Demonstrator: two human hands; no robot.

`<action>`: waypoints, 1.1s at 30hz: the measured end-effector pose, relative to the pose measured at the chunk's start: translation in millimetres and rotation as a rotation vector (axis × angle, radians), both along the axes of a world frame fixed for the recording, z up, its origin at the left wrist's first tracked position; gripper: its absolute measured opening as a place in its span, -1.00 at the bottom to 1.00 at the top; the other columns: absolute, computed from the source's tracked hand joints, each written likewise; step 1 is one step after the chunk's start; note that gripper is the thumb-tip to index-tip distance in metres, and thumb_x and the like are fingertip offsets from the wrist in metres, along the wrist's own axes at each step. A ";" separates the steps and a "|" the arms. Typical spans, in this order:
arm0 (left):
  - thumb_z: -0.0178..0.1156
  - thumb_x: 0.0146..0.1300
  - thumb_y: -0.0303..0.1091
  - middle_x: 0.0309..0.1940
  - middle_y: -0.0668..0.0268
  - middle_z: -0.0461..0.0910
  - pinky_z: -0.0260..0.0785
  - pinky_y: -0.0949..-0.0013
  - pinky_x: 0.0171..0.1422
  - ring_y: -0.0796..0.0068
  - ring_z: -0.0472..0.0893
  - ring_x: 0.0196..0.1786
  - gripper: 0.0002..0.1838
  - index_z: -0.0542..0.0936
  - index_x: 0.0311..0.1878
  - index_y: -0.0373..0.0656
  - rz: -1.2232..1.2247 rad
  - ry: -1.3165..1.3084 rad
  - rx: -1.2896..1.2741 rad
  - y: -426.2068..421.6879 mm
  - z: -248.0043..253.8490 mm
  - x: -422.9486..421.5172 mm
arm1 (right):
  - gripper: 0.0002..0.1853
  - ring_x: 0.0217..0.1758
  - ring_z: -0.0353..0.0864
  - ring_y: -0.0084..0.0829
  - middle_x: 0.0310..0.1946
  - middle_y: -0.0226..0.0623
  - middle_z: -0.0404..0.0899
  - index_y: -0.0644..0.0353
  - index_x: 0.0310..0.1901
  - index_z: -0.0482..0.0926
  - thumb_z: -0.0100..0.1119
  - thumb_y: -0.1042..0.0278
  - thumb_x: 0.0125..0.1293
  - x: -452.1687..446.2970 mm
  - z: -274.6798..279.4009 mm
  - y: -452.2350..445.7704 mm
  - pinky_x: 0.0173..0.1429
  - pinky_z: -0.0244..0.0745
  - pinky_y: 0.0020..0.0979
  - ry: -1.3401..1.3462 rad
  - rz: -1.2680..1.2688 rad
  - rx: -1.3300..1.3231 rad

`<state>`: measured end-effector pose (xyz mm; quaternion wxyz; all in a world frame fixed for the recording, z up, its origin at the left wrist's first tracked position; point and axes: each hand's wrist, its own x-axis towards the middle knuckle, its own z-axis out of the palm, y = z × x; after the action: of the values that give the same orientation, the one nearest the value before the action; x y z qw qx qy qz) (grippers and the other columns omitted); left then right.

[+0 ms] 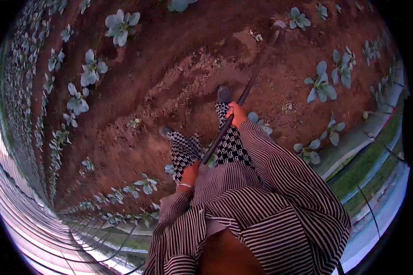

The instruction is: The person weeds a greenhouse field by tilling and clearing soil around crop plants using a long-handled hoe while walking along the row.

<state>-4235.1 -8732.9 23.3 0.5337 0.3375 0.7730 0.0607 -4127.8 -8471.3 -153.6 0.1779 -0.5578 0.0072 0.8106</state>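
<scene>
A long dark-handled hoe (223, 129) slants from my waist up and to the right across the soil. Its far end near the small pale blade (280, 24) is blurred and lies by the ground. My right hand (237, 114) is wrapped round the middle of the handle, in front of my right leg. Lower down, close to my waist, my left hand (190, 174) is closed at the handle's near end, with a pale band on the wrist. Loosened soil (188, 73) with a few small weeds (257, 35) lies near the blade and ahead of my feet.
Leafy young plants stand in rows on both sides, including one at the right (321, 85) and one at the upper left (121, 27). Plants also grow close to my legs (260, 123). A pale sheet edge and grass strip (371, 160) border the right side.
</scene>
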 end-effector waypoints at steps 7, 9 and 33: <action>-0.04 0.05 -0.33 -0.54 0.10 0.50 0.31 0.14 -0.47 0.10 0.52 -0.46 -0.79 0.40 -0.19 -0.03 0.045 0.210 -0.085 2.3 27.7 -11.1 | -0.64 -0.81 0.09 -0.57 -0.87 -0.54 0.07 -0.01 -0.79 0.10 0.02 0.35 0.02 -10.1 17.1 -11.5 -0.62 0.12 -0.45 0.024 -0.087 -0.150; -0.03 0.05 -0.33 -0.52 0.12 0.51 0.32 0.15 -0.45 0.11 0.53 -0.44 -0.77 0.39 -0.18 -0.03 0.001 0.219 -0.032 -18.1 6.1 -21.0 | -0.64 -0.80 0.09 -0.56 -0.88 -0.54 0.05 -0.01 -0.79 0.10 0.03 0.35 0.01 -25.2 40.2 -9.2 -0.61 0.11 -0.45 0.119 -0.093 -0.118; 0.06 -0.16 -0.42 -0.64 0.27 0.43 0.28 0.20 -0.56 0.24 0.48 -0.58 -0.84 0.39 -0.42 -0.07 0.217 0.738 0.179 -331.8 45.0 -122.5 | -0.75 -0.62 0.22 -0.47 -0.75 -0.43 0.18 0.11 -0.64 0.17 -0.01 0.51 0.08 -130.7 -13.9 -238.9 -0.17 0.37 -0.30 0.010 0.805 0.383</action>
<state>-4357.6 -9064.7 68.3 0.1789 0.2981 0.9358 0.0585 -4258.5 -8710.2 -167.5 -0.0518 -0.4691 -0.3601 0.8047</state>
